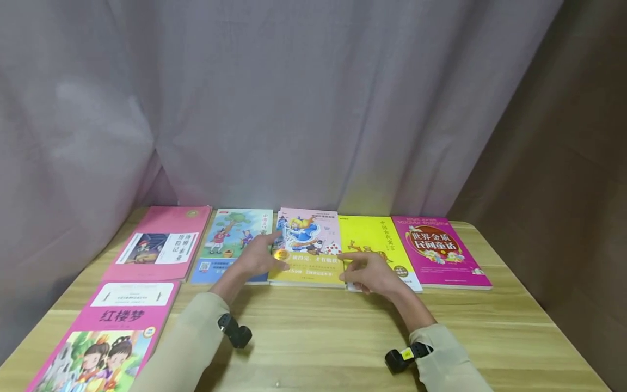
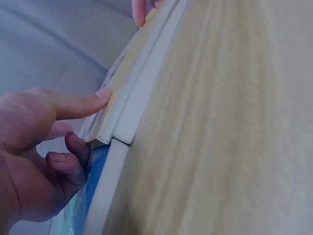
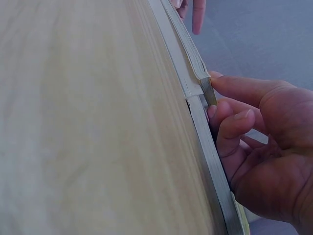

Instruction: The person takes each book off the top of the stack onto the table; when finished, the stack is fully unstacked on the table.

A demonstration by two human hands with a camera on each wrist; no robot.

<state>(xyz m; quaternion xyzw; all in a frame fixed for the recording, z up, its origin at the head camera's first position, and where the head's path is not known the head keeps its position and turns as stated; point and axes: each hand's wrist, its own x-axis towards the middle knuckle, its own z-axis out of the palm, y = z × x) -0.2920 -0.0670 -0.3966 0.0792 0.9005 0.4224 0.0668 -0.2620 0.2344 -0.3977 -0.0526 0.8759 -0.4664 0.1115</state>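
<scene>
Between both hands lies a paperback storybook [image 1: 308,234] with a girl in a blue dress on its cover and a yellow lower band. It sits on top of another book [image 2: 142,103], whose pale page edge shows in the left wrist view. My left hand [image 1: 254,258] holds its left edge, the thumb on the cover and the fingers bent at the side. At the right edge, my right hand [image 1: 374,274] pinches the same book with thumb and fingers. Under the left hand is a green and blue book [image 1: 230,234]; a yellow book [image 1: 362,234] lies under the right.
A magenta book [image 1: 436,250] ends the row at the right, a pink book [image 1: 164,239] at the left. Nearer, another pink book [image 1: 112,332] lies on the wooden table [image 1: 313,337]. Behind the row hangs a grey curtain [image 1: 294,109].
</scene>
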